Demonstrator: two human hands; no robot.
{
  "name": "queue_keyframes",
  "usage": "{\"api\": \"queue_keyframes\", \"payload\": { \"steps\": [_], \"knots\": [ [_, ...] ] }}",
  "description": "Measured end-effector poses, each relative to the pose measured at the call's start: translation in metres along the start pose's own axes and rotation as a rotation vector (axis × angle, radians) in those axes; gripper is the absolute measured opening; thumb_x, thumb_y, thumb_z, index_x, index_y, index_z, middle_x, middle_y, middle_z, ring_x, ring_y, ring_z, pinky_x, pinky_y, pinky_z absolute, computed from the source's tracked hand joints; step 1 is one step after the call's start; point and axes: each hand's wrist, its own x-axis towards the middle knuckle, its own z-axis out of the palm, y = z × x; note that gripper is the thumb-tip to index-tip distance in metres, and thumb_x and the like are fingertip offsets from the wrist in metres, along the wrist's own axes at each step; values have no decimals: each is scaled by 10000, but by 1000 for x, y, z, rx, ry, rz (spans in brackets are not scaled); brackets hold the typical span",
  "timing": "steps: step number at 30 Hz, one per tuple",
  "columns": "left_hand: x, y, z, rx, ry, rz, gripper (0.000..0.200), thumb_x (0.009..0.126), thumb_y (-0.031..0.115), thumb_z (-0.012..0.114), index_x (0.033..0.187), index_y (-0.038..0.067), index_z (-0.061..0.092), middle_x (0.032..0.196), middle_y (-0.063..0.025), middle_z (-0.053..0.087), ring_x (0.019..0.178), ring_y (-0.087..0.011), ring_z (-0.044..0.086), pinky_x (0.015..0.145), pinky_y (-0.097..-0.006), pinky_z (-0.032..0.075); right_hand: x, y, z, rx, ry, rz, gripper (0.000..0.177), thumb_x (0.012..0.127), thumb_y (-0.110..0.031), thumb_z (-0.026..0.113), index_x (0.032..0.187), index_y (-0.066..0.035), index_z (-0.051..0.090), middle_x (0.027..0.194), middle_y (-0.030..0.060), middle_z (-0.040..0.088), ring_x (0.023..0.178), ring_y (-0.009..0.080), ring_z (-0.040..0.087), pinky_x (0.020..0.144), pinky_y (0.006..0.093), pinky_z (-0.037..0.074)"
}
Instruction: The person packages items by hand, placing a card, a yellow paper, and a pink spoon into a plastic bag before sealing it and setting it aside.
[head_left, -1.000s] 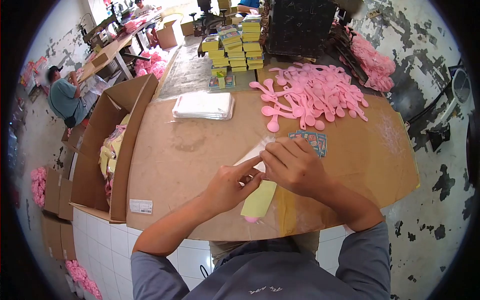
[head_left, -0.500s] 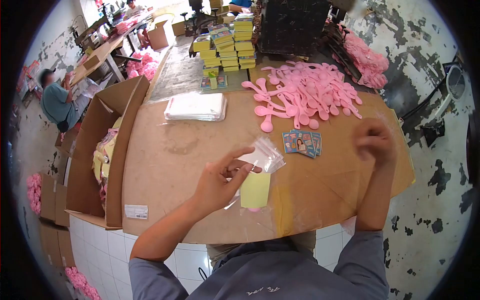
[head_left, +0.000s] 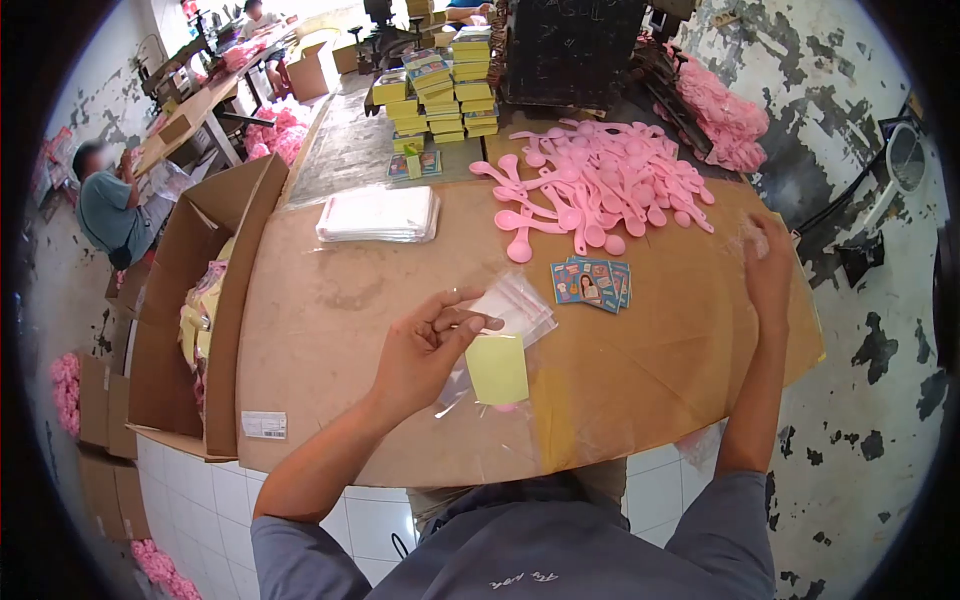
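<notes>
While the left hand (head_left: pixel 425 345) is pinching a clear bag (head_left: pixel 455 386) with a yellow card (head_left: pixel 498 372), kinda near the picture cards (head_left: pixel 590 285), the right hand (head_left: pixel 769 262) is hanging out by the cardboard tabletop's (head_left: pixel 330 340) right side, honestly can't tell its grip.

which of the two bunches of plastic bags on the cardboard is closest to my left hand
The fanned bunch, right by your left hand's fingers; the other, a neat stack, lies farther off.
</notes>
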Motion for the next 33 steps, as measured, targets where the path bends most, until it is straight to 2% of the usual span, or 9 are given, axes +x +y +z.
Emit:
{"api": "queue_keyframes", "payload": {
  "steps": [3, 5, 7, 10, 13, 17, 23, 28, 33],
  "knots": [
    [0, -3, -1, 45, 22, 7, 355, 1033, 46, 615, 1370, -44, 556, 1097, -168, 765, 986, -124, 708, 863, -262, 563, -12, -87, 13, 511, -401, 75, 358, 922, -110, 689, 1265, -13, 655, 1159, 132, 710, 1046, 235, 670, 868, 368, 523],
    [1, -7, 0, 17, 33, 33, 336, 1043, 64, 605, 1359, -43, 564, 1088, -167, 765, 987, -133, 711, 860, -262, 567, -30, -143, 18, 680, -736, -37, 376, 928, -145, 707, 1281, -25, 658, 1127, 105, 721, 968, 194, 671, 815, 356, 534],
    [0, -4, -1, 15, 38, 35, 330, 1049, 81, 601, 1352, -44, 566, 1092, -170, 762, 1000, -146, 716, 871, -274, 575, -52, -177, 32, 927, -814, -345, 393, 931, -185, 731, 1286, -33, 662, 1113, 101, 723, 907, 185, 672, 773, 341, 536],
    [1, -5, -3, -16, 49, 45, 324, 1050, 93, 602, 1341, -47, 572, 1097, -175, 758, 1015, -166, 722, 878, -294, 587, -68, -217, 42, 1037, -945, -340, 359, 933, -164, 739, 1259, -29, 672, 1099, 88, 716, 906, 142, 662, 781, 307, 536],
    [0, -1, -5, -42, 53, 19, 318, 1049, 92, 602, 1332, -52, 577, 1105, -181, 752, 1028, -183, 722, 880, -309, 595, -72, -223, 62, 1236, -1095, -83, 321, 940, -124, 732, 1238, -21, 674, 1080, 69, 708, 934, 111, 659, 799, 278, 539],
    [2, -2, -8, -146, 16, -8, 291, 1036, 76, 620, 1294, -58, 610, 1107, -173, 747, 1038, -189, 718, 862, -312, 600, -68, -222, 67, 1291, -1042, -70, 267, 948, -90, 718, 1201, -13, 687, 1039, 49, 703, 921, 88, 654, 807, 261, 540],
    [2, -6, -8, -50, 22, -55, 197, 1011, 44, 651, 1178, -51, 691, 1121, -149, 746, 1042, -169, 708, 883, -306, 593, -73, -215, 73, 1286, -989, 11, 181, 955, -72, 713, 1113, 14, 723, 1000, 53, 724, 896, 98, 671, 818, 263, 542],
    [1, -9, -11, 8, -22, 36, 205, 1013, 24, 636, 1193, -26, 719, 1140, -104, 752, 1015, -126, 694, 869, -272, 582, -73, -208, 79, 1397, -981, 62, 165, 950, -12, 681, 1103, 22, 734, 1012, 62, 728, 912, 96, 668, 824, 254, 534],
    [4, -8, -17, 121, -93, 113, 221, 1014, 28, 629, 1207, -5, 731, 1152, -87, 754, 1017, -104, 684, 849, -264, 575, -67, -199, 80, 1360, -982, -49, 175, 958, -10, 644, 1096, 18, 749, 1052, 44, 726, 941, 91, 650, 820, 248, 515]
  ]
}}
